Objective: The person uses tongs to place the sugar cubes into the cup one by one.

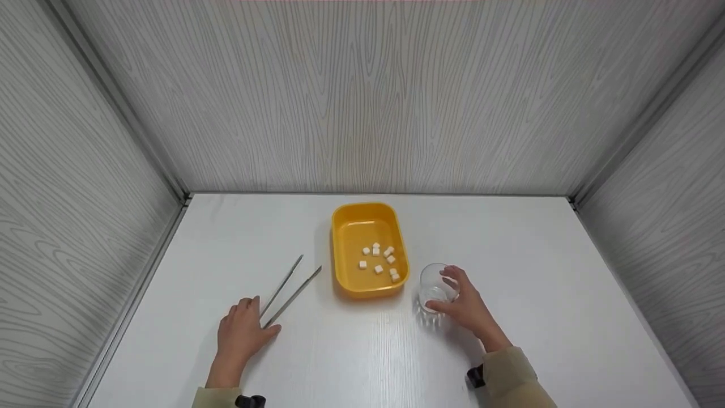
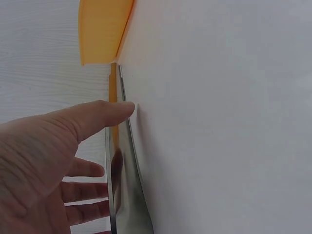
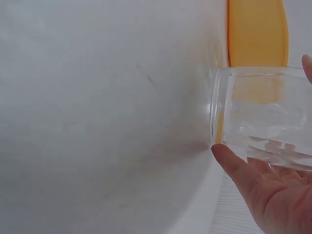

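Observation:
A pair of metal tongs lies with its two arms spread, tips toward the tub. My left hand is at its near end, which it hides from above. In the left wrist view the thumb crosses the tongs, while the other fingers reach their far side, fairly straight. A clear drinking glass stands upright on the table. Round its right side my right hand curves, thumb at the front near the base and fingers behind, holding it loosely.
Between the hands and farther back stands a yellow tub. Several small white cubes lie in its nearer part. Grey wood-grain panels close in the back and both sides of the white table.

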### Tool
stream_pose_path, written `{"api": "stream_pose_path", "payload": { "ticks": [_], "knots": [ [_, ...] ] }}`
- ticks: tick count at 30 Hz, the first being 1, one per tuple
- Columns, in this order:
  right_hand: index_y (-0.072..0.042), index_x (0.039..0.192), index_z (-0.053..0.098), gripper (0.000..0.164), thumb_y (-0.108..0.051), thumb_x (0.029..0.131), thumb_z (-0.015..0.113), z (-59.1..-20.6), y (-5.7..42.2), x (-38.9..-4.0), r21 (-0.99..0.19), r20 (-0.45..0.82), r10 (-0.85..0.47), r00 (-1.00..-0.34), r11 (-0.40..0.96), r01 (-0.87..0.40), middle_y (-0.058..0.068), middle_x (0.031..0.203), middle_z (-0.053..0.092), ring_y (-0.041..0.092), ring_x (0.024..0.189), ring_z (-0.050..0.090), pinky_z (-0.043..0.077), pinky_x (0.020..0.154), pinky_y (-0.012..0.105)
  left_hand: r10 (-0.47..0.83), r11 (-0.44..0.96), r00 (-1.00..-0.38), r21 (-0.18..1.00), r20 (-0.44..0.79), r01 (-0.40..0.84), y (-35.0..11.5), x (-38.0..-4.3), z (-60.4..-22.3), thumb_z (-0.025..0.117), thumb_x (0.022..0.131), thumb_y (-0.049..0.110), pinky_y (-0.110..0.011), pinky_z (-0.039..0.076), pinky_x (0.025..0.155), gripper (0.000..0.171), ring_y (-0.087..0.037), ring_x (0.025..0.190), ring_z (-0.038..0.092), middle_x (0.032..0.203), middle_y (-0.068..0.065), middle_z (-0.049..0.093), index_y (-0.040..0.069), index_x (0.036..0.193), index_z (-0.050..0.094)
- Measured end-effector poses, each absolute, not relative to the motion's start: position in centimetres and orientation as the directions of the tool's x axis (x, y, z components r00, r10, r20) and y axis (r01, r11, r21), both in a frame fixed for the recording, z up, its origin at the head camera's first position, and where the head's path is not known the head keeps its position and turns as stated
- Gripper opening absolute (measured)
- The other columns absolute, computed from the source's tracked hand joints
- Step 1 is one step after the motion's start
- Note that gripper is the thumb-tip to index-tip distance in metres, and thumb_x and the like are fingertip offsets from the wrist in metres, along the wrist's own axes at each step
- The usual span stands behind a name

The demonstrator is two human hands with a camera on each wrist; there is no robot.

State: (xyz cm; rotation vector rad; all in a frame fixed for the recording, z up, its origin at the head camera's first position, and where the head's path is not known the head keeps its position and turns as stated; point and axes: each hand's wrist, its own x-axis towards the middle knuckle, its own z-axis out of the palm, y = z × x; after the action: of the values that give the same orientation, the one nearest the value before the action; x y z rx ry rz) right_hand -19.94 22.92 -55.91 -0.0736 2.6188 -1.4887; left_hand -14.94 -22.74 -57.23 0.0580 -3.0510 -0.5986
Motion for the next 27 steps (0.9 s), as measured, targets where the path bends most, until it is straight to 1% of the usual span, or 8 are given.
{"api": "stream_pose_path", "payload": {
  "ticks": [4,7,12,19,24,27],
  "knots": [
    [-0.011,0.149,0.029,0.097,-0.028,0.074,0.088,-55.82,22.95,-20.42,-0.855,-0.094,-0.108,-0.990,0.517,0.025,0.009,0.150,0.041,0.033,0.139,0.035,0.029,0.107,0.057,-0.055,0.926,-0.998,0.375,0.018,-0.044,-22.82,-14.79,-57.08,0.082,0.075,0.030,-0.059,0.047,0.082,0.077,-0.046,0.105,0.056,0.119,-0.032,0.055,-0.017,0.128,0.051],
    [-0.011,0.149,0.029,0.096,-0.027,0.074,0.088,-55.79,22.98,-20.64,-0.859,-0.093,-0.110,-0.990,0.511,0.024,0.009,0.150,0.041,0.032,0.140,0.035,0.026,0.109,0.057,-0.056,0.928,-0.998,0.370,0.017,-0.045,-22.80,-14.69,-57.00,0.082,0.076,0.029,-0.057,0.049,0.078,0.073,-0.044,0.100,0.058,0.114,-0.031,0.056,-0.017,0.124,0.054],
    [-0.011,0.148,0.029,0.094,-0.025,0.075,0.087,-55.81,23.01,-20.85,-0.867,-0.092,-0.118,-0.989,0.498,0.022,0.009,0.150,0.040,0.031,0.140,0.034,0.025,0.110,0.056,-0.052,0.929,-0.998,0.369,0.029,-0.038,-22.72,-14.66,-57.00,0.082,0.078,0.028,-0.053,0.050,0.073,0.065,-0.040,0.092,0.059,0.106,-0.027,0.057,-0.017,0.119,0.057],
    [-0.009,0.147,0.028,0.094,-0.021,0.075,0.087,-55.98,23.07,-20.83,-0.885,-0.080,-0.129,-0.988,0.465,0.011,0.012,0.150,0.039,0.032,0.141,0.033,0.026,0.109,0.055,-0.035,0.941,-0.999,0.337,0.031,-0.022,-22.80,-14.71,-57.30,0.078,0.082,0.029,-0.051,0.051,0.070,0.057,-0.038,0.090,0.061,0.104,-0.024,0.057,-0.014,0.115,0.061],
    [-0.007,0.147,0.027,0.093,-0.020,0.076,0.086,-56.11,22.98,-21.03,-0.879,-0.087,-0.125,-0.988,0.477,0.017,0.013,0.150,0.039,0.033,0.141,0.032,0.027,0.109,0.055,-0.029,0.937,-0.999,0.348,0.045,-0.011,-22.87,-14.78,-57.36,0.078,0.082,0.026,-0.048,0.051,0.066,0.046,-0.035,0.084,0.060,0.098,-0.021,0.058,-0.011,0.107,0.066],
    [-0.008,0.147,0.027,0.093,-0.020,0.076,0.086,-56.17,22.90,-21.03,-0.876,-0.103,-0.116,-0.988,0.481,0.035,0.012,0.150,0.038,0.032,0.141,0.032,0.028,0.109,0.054,-0.021,0.937,-0.998,0.348,0.055,-0.001,-22.86,-14.79,-57.27,0.078,0.082,0.024,-0.047,0.051,0.064,0.042,-0.034,0.081,0.060,0.095,-0.020,0.058,-0.010,0.105,0.068]
  ]
}}
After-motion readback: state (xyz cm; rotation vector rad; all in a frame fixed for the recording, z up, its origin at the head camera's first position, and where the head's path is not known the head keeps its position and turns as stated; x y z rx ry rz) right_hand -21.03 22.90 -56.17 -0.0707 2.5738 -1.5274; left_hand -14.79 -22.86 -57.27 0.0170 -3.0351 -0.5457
